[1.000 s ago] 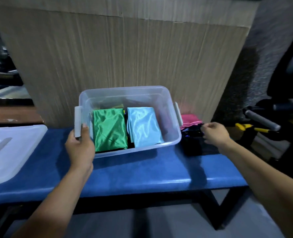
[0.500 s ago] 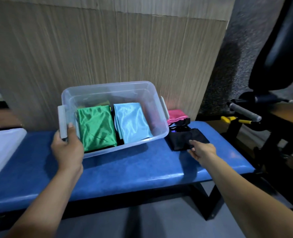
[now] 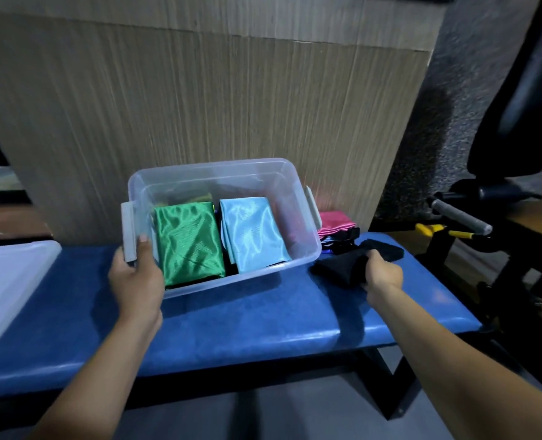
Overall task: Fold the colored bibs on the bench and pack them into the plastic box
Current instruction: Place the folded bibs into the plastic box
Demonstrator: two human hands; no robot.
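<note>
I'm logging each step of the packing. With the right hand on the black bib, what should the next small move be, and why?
Probably lift the black bib over the box rim. The right hand grips it on the bench beside the box, and the left hand steadies the box by its handle.

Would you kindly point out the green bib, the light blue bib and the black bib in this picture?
green bib (image 3: 189, 241), head view, middle of its folded top face.
light blue bib (image 3: 253, 234), head view, middle of its folded top face.
black bib (image 3: 339, 268), head view, the bunched part left of the right hand.
</note>
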